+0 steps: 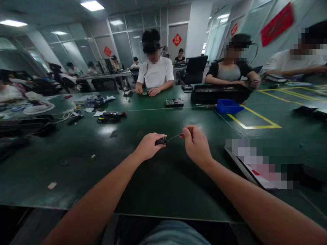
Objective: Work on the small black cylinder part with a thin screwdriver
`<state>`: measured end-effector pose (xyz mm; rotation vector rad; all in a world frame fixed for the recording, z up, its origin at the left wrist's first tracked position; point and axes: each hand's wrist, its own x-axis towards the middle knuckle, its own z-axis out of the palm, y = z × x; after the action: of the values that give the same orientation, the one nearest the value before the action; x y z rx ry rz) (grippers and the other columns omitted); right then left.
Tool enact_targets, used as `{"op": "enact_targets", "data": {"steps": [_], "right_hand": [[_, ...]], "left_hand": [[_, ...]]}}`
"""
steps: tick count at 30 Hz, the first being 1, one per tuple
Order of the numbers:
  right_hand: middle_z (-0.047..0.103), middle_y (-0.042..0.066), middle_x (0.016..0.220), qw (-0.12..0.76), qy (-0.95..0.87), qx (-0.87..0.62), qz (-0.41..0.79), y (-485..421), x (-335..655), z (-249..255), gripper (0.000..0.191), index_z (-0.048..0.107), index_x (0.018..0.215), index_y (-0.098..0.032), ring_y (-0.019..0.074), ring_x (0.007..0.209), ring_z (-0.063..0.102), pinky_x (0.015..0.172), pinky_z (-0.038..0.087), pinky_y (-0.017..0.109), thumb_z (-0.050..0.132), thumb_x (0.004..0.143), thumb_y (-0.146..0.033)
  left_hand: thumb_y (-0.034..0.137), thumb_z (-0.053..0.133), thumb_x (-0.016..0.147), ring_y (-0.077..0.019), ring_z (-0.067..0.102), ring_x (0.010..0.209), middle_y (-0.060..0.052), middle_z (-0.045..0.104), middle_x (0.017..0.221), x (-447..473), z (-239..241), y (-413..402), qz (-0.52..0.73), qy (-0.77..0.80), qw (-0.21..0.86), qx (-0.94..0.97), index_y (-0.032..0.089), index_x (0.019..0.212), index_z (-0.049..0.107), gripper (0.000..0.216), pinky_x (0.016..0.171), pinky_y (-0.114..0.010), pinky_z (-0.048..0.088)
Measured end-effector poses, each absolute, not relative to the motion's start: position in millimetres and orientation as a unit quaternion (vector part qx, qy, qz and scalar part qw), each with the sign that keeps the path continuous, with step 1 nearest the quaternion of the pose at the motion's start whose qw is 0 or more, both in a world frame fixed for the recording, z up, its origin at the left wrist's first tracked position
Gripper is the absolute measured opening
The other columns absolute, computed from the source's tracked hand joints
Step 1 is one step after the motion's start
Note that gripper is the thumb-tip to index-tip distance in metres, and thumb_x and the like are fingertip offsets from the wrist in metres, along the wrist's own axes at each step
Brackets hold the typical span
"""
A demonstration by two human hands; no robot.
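While left-hand fingers (155, 136) pinch a black cylinder (160, 141), right-hand fingers (188, 134) pinch a metal-shafted tool (174, 137) above broad green tabletop (158, 190), inside its near edge.

A green table (94, 183) is spread beneath the left hand (150, 144) and the right hand (195, 144). Beyond and left of the left hand, a coil of black cable (108, 118) is laid; a paper scrap (52, 185) is seen nearer the table's front edge. Past the hands, a hard drive (174, 102) is placed. Farther right, a blue tray (228, 107) is set before a long black case (217, 94), beside yellow tape (263, 127). Right of the right hand, a flat object (242, 166) is partly blurred.
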<state>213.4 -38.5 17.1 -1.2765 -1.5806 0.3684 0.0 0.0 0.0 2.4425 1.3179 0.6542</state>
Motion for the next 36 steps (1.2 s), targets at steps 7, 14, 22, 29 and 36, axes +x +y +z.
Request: {"op": "enact_targets", "data": {"steps": [7, 14, 22, 29, 36], "right_hand": [[0.072, 0.006, 0.085, 0.523, -0.647, -0.53, 0.166, -41.3, 215.6, 14.6, 0.023, 0.056, 0.099, -0.023, 0.0236, 0.083, 0.071, 0.072, 0.05, 0.036, 0.043, 0.102, -0.041], [0.072, 0.006, 0.086, 0.528, -0.64, -0.536, 0.156, -39.9, 216.8, 15.2, 0.025, 0.057, 0.099, -0.022, 0.0242, 0.083, 0.072, 0.073, 0.05, 0.037, 0.043, 0.102, -0.043], [0.072, 0.006, 0.086, 0.554, -0.631, -0.519, 0.157, -41.6, 217.0, 18.1, 0.025, 0.057, 0.1, -0.023, 0.0235, 0.083, 0.072, 0.072, 0.052, 0.037, 0.043, 0.103, -0.043], [0.072, 0.005, 0.09, 0.606, -0.614, -0.494, 0.11, -43.1, 220.9, 23.1, 0.021, 0.057, 0.106, -0.023, 0.0224, 0.085, 0.072, 0.074, 0.054, 0.038, 0.044, 0.103, -0.04], [0.073, 0.007, 0.1, 0.63, -0.602, -0.487, 0.056, -44.9, 222.8, 24.8, 0.024, 0.055, 0.12, -0.024, 0.0236, 0.089, 0.071, 0.08, 0.054, 0.042, 0.049, 0.102, -0.038]], "left_hand": [[0.028, 0.072, 0.086, -0.0248, 0.063, 0.108, -0.007, 0.07, 0.118, -0.7, 1.1, -4.1, 0.265, 0.476, 0.216, 0.81, 0.023, 0.126, 0.067, 0.04, 0.098, -0.039, 0.046], [0.03, 0.075, 0.084, -0.0279, 0.063, 0.112, -0.008, 0.068, 0.123, -5.5, -0.9, 1.7, 0.309, 0.489, 0.262, 0.773, 0.024, 0.123, 0.068, 0.04, 0.102, -0.045, 0.045], [0.033, 0.057, 0.095, -0.0147, 0.061, 0.081, -0.007, 0.064, 0.103, 2.4, 8.4, 1.8, 0.478, 0.424, 0.477, 0.603, 0.022, 0.126, 0.056, 0.033, 0.074, -0.029, 0.05], [0.044, 0.063, 0.09, -0.0138, 0.057, 0.064, -0.002, 0.061, 0.077, 17.1, 24.4, -3.6, 0.351, 0.489, 0.436, 0.669, 0.018, 0.099, 0.061, 0.027, 0.057, -0.026, 0.042], [0.033, 0.061, 0.091, -0.0234, 0.065, 0.097, -0.007, 0.071, 0.108, 47.1, 11.8, 8.8, 0.175, 0.472, 0.223, 0.835, 0.024, 0.11, 0.071, 0.024, 0.084, -0.036, 0.048]]}}
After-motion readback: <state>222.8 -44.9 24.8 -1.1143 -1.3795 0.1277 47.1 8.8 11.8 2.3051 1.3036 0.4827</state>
